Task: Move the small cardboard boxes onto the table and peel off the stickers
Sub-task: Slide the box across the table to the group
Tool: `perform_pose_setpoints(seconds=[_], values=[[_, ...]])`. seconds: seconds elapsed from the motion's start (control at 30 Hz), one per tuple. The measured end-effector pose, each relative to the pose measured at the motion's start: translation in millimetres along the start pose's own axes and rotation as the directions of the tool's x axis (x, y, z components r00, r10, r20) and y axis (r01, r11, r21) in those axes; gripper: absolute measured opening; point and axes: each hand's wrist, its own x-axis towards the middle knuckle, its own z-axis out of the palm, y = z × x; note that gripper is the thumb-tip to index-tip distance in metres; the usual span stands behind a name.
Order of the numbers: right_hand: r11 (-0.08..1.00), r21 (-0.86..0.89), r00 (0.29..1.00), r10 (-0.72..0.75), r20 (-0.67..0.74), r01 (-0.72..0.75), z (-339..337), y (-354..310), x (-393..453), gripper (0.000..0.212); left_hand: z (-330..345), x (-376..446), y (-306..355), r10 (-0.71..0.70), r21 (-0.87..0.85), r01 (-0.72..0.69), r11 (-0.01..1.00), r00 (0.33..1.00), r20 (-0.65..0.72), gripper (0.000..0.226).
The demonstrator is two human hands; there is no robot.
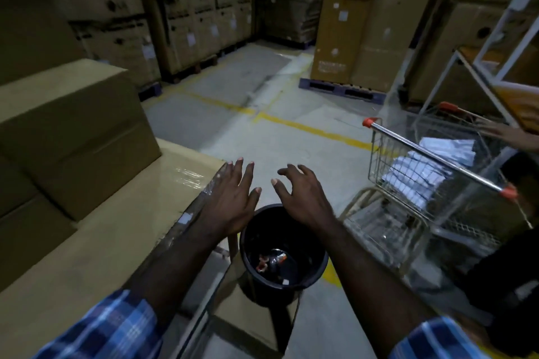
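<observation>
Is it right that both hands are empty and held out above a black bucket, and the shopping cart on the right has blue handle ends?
Not quite. In the head view the shopping cart has orange-red handle ends, not blue. The rest holds: the left hand and right hand are both empty, fingers spread, held out above the black bucket.

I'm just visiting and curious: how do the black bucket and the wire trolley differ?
The black bucket is round with solid dark walls; the wire trolley is boxy, see-through metal mesh with orange-capped handles. The bucket holds a few small scraps at its bottom; the trolley carries stacked pale packets. The bucket sits right below the open left hand and right hand; the trolley stands off to the right. Both stand on the floor, open-topped.
</observation>
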Motion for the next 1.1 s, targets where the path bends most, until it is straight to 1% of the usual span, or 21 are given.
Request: perform_pose_setpoints(seconds=[0.17,0.3,0.43,0.6,0.7,0.83,0.97,1.1], values=[[0.984,0.055,0.985,-0.17,-0.021,0.171,-22.3,-29.1,-14.2,0.04,-27.9,-46.1,20.6,-0.102,-0.022,0.101,0.995,0.99,-0.101,0.062],[0.949,0.154,0.961,-0.274,-0.02,0.274,-28.8,-74.1,-34.1,0.036,-57.4,-100.8,20.0,-0.209,0.002,0.212,0.977,0.964,-0.166,0.062],[0.874,0.238,0.904,-0.423,-0.057,0.424,-24.5,-130.7,-53.8,0.036,-90.0,-161.2,7.6,-0.319,0.01,0.332,0.943,0.915,-0.246,0.064],[0.779,0.304,0.827,-0.559,-0.057,0.548,-9.8,-209.4,-87.0,0.037,-129.5,-238.7,-13.1,-0.428,0.001,0.455,0.891,0.839,-0.336,0.066],[0.725,0.351,0.784,-0.619,-0.044,0.592,1.8,-257.0,-113.8,0.039,-150.8,-287.9,-27.5,-0.467,0.011,0.513,0.858,0.789,-0.4,0.066],[0.67,0.402,0.741,-0.671,-0.029,0.624,12.8,-321.1,-156.6,0.035,-181.4,-360.9,-47.6,-0.511,-0.006,0.572,0.82,0.728,-0.458,0.064],[0.645,0.43,0.72,-0.694,-0.016,0.632,26.1,-394.3,-210.9,0.037,-212.0,-446.9,-75.5,-0.536,-0.005,0.614,0.789,0.685,-0.493,0.063],[0.597,0.485,0.692,-0.722,-0.023,0.639,40.4,-464.3,-266.3,0.037,-241.1,-528.5,-105.0,-0.577,-0.001,0.672,0.741,0.635,-0.514,0.063]])
